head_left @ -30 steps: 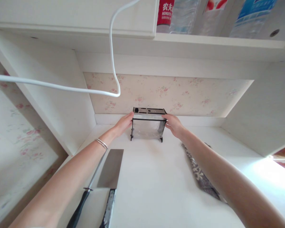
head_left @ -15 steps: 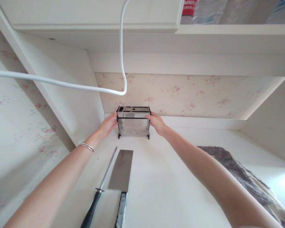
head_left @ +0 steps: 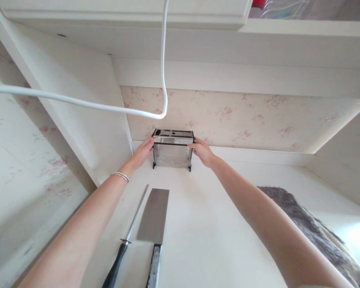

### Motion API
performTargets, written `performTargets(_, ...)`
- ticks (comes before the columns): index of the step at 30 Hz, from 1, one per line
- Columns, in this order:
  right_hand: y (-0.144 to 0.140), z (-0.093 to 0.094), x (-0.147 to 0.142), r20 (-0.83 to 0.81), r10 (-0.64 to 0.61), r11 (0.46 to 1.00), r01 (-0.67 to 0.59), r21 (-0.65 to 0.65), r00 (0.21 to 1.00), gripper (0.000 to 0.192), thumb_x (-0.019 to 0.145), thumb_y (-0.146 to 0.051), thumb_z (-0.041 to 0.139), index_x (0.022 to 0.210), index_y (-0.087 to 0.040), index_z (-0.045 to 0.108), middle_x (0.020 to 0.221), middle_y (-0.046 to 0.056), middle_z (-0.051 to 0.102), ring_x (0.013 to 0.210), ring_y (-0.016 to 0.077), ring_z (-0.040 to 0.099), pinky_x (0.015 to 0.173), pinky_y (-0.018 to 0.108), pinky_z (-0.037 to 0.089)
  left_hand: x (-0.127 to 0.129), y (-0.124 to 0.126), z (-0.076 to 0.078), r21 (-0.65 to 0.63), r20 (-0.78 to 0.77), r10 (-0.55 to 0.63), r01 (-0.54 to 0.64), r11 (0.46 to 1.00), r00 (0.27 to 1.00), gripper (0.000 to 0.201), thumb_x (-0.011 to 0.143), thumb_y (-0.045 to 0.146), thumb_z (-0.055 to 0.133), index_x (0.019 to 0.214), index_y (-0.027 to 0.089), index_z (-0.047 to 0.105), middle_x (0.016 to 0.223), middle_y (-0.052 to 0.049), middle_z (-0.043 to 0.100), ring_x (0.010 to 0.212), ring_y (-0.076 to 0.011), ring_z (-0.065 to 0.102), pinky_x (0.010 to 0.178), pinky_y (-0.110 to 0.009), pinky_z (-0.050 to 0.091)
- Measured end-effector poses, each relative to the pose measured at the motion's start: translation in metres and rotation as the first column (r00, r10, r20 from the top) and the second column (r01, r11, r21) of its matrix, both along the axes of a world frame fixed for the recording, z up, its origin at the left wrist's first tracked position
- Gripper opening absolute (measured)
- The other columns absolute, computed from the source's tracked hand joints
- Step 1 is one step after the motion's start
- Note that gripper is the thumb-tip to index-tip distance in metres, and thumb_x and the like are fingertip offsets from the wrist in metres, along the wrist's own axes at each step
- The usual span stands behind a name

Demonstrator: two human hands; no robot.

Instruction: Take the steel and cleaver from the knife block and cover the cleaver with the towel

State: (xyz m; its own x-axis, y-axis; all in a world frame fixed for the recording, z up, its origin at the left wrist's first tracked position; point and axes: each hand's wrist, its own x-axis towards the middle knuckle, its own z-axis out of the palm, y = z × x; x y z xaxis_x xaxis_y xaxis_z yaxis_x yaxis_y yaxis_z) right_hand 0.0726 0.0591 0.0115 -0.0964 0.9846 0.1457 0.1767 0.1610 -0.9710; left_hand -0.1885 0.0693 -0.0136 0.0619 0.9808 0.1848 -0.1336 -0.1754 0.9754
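White bench with flowery wall behind: at its back edge stands the clear box-shaped knife holder with a black slotted top [head_left: 173,149], left hand [head_left: 143,152] and right hand [head_left: 202,151] fingers pressed on its two ends, and it looks light, stiff, smooth and maybe slippery, so the ends seem best to hold.

The bottom edge is cutting off the black handle of the sharpening steel [head_left: 129,233] and the handle of the cleaver [head_left: 154,224]. The right edge is cropping the grey furry cloth [head_left: 312,228]. The top edge is clipping the bottles [head_left: 288,6] on the shelf, so their labels are not reading. The white cable [head_left: 78,102] is running out of view at both ends. The left hand [head_left: 142,152] and right hand [head_left: 202,151] are covering the end faces of the clear knife block [head_left: 173,149], whose contents are too hazy to tell.
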Motion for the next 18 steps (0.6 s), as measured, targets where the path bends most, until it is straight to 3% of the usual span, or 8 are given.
performTargets(3, -0.016, -0.002, 0.013, 0.166, -0.035, 0.999, 0.034, 0.007, 0.986, 0.061, 0.072, -0.036, 0.063, 0.131, -0.028, 0.047, 0.138, 0.007, 0.049, 0.116, 0.0217, 0.051, 0.099, 0.041, 0.037, -0.008, -0.007, -0.001, -0.022, -0.051, 0.103, -0.104, 0.994, 0.993, 0.043, 0.084, 0.046, 0.058, 0.122, 0.027, 0.055, 0.139, -0.005, 0.049, 0.123, -0.0189, 0.049, 0.104, -0.037, 0.038)
performTargets(5, -0.033, -0.009, 0.031, 0.36, -0.046, 0.999, 0.048, 0.004, 0.932, 0.066, 0.074, -0.04, 0.063, 0.135, -0.027, 0.043, 0.139, 0.009, 0.048, 0.112, 0.0231, 0.055, 0.097, 0.04, 0.038, -0.017, -0.016, -0.006, -0.038, -0.084, 0.214, -0.217, 0.975, 0.973, 0.039, 0.084, 0.045, 0.059, 0.116, 0.023, 0.058, 0.133, -0.008, 0.053, 0.111, -0.0183, 0.057, 0.093, -0.033, 0.046)
performTargets(7, -0.054, -0.018, 0.058, 0.591, -0.026, 1.0, 0.026, 0.009, 0.806, 0.065, 0.076, -0.043, 0.06, 0.136, -0.026, 0.043, 0.133, 0.009, 0.053, 0.104, 0.0238, 0.059, 0.095, 0.039, 0.04, -0.029, -0.032, -0.014, -0.052, -0.108, 0.269, -0.276, 0.96, 0.957, 0.037, 0.081, 0.044, 0.061, 0.109, 0.019, 0.06, 0.12, -0.01, 0.059, 0.093, -0.0172, 0.062, 0.079, -0.03, 0.052)
performTargets(10, -0.092, -0.036, 0.113, 0.859, -0.014, 0.998, 0.057, -0.018, 0.511, 0.065, 0.078, -0.052, 0.056, 0.136, -0.025, 0.044, 0.129, 0.011, 0.056, 0.105, 0.0287, 0.059, 0.094, 0.043, 0.04, -0.047, -0.067, -0.031, -0.065, -0.159, 0.298, -0.311, 0.948, 0.941, 0.037, 0.073, 0.042, 0.067, 0.101, 0.018, 0.063, 0.097, -0.007, 0.062, 0.069, -0.0132, 0.059, 0.059, -0.025, 0.05)
performTargets(12, -0.121, -0.049, 0.155, 0.937, 0.02, 0.986, 0.149, -0.077, 0.349, 0.072, 0.077, -0.063, 0.051, 0.138, -0.027, 0.042, 0.132, 0.013, 0.052, 0.106, 0.0335, 0.059, 0.091, 0.048, 0.041, -0.056, -0.093, -0.042, -0.082, -0.165, 0.324, -0.34, 0.937, 0.932, 0.038, 0.07, 0.043, 0.069, 0.098, 0.017, 0.063, 0.086, -0.003, 0.061, 0.061, -0.0106, 0.055, 0.052, -0.022, 0.045)
performTargets(14, -0.153, -0.062, 0.195, 0.98, 0.02, 0.94, 0.33, -0.085, 0.196, 0.079, 0.074, -0.073, 0.047, 0.138, -0.027, 0.043, 0.128, 0.017, 0.054, 0.103, 0.0403, 0.059, 0.084, 0.054, 0.041, -0.064, -0.118, -0.052, -0.114, -0.138, 0.341, -0.357, 0.927, 0.93, 0.038, 0.067, 0.042, 0.07, 0.095, 0.016, 0.064, 0.081, -0.001, 0.059, 0.055, -0.0082, 0.051, 0.048, -0.02, 0.041)
performTargets(16, -0.185, -0.078, 0.227, 0.992, 0.032, 0.894, 0.441, -0.084, 0.124, 0.082, 0.075, -0.074, 0.043, 0.14, -0.025, 0.041, 0.125, 0.022, 0.054, 0.102, 0.0432, 0.059, 0.079, 0.054, 0.042, -0.072, -0.137, -0.059, -0.154, -0.107, 0.345, -0.359, 0.921, 0.932, 0.038, 0.064, 0.04, 0.072, 0.092, 0.016, 0.064, 0.079, 0.0, 0.059, 0.053, -0.007, 0.049, 0.048, -0.02, 0.039)
performTargets(18, -0.213, -0.092, 0.248, 0.994, 0.066, 0.896, 0.433, -0.099, 0.091, 0.079, 0.078, -0.07, 0.042, 0.138, -0.02, 0.045, 0.121, 0.025, 0.056, 0.101, 0.043, 0.059, 0.078, 0.052, 0.042, -0.081, -0.15, -0.063, -0.191, -0.082, 0.352, -0.361, 0.913, 0.933, 0.037, 0.062, 0.038, 0.074, 0.091, 0.015, 0.065, 0.078, 0.001, 0.059, 0.052, -0.0068, 0.049, 0.049, -0.02, 0.04)
